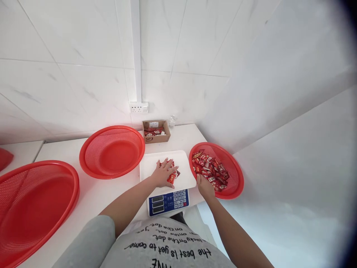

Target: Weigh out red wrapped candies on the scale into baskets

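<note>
Glossy, yellow-lettered red packets (171, 178), left hand (163, 175) spread over them, right hand (205, 187) at basket rim (239, 172), its grip unclear

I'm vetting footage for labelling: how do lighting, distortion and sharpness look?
Head view: bright, diffuse light, soft shadows; same view, the lower-left red basket seems stretched, right corners fall dark; same view, the keypad mostly legible, small print on the packets not.

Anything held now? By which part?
Right hand holds the red basket by its near-left rim. Left hand lies spread over red packets; whether it grips any can't be told.
</note>
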Available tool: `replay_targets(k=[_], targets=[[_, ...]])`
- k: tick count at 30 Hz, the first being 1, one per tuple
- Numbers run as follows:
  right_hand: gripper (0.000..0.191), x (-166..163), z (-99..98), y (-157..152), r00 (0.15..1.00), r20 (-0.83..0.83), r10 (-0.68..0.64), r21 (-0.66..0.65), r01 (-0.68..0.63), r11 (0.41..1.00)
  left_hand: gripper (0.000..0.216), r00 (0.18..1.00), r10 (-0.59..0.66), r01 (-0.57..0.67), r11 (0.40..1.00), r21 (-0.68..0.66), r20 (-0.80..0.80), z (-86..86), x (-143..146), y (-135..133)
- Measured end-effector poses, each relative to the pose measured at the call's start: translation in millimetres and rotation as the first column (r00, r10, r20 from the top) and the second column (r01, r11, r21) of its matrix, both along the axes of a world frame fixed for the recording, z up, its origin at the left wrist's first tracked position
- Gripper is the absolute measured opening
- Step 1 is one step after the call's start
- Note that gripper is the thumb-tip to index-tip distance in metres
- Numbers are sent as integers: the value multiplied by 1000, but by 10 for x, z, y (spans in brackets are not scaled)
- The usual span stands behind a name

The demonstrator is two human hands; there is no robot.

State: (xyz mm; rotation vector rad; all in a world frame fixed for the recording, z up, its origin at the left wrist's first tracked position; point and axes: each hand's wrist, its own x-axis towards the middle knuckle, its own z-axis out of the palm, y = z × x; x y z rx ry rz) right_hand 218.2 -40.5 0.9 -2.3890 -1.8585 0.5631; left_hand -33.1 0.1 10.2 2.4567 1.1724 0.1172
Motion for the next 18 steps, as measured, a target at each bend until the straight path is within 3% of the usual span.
replay_targets(k=[5, 9, 18], targets=[[52, 23, 18, 0, 1000, -7, 23, -8, -24, 1000, 74, 999, 7, -5, 999, 47, -46, -36, 111, 101], [53, 64, 13, 5, 999, -23, 49, 2, -49, 999, 49, 991, 123, -127, 987, 102, 44, -16, 211, 46], [49, 208, -49, 82, 982, -164, 98, -46, -107, 993, 25, 876, 440, -435, 898, -69, 195, 6, 378, 173]])
